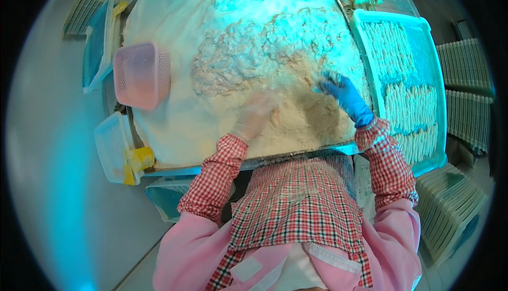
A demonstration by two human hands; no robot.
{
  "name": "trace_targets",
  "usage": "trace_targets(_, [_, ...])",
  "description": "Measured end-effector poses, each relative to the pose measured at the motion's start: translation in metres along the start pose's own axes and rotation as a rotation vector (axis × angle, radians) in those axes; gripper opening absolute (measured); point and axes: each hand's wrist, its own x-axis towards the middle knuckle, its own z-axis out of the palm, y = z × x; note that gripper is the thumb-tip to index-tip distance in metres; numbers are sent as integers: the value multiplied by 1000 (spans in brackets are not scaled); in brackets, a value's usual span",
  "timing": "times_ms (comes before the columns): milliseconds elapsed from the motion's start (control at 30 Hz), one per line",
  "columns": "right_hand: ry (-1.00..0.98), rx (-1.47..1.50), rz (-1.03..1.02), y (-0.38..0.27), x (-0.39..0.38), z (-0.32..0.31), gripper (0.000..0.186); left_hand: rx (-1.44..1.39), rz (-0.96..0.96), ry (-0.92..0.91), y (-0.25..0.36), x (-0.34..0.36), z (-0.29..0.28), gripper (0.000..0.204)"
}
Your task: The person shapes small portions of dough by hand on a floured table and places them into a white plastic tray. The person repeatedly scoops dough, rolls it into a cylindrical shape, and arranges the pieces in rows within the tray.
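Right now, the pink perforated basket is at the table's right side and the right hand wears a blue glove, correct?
Not the side: the head view shows the pink perforated basket at the left side of the table. The right hand does wear a blue glove.

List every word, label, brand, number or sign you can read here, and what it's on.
No text can be read.
Whitish sheet or package beside the red-checked cloth apron: faint marks, too small to read.
Pink perforated plastic basket: no lettering visible.
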Motion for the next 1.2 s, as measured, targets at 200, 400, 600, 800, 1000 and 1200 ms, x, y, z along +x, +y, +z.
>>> trace_targets(200, [-104,-1616,-566,-4,-33,26,51,-44,-593,-34,11,-30,9,17])
trace_targets(400, [4,-1537,-609,14,-34,10,37,-405,-1069,-149,19,-17,-4,23])
trace_targets(600, [26,229,64,-7,-31,-1,21,-82,-418,61,20,-22,2,29])
trace_targets(800, [-30,582,205,-18,-43,16,27,-93,-489,-141,22,-17,7,27])
trace_targets(1000, [32,351,160,5,-36,49,31,-300,-530,-53,31,-16,41,23])
trace_targets(1200, [121,559,186,28,-33,62,32,-1016,-1035,111,65,5,8,25])
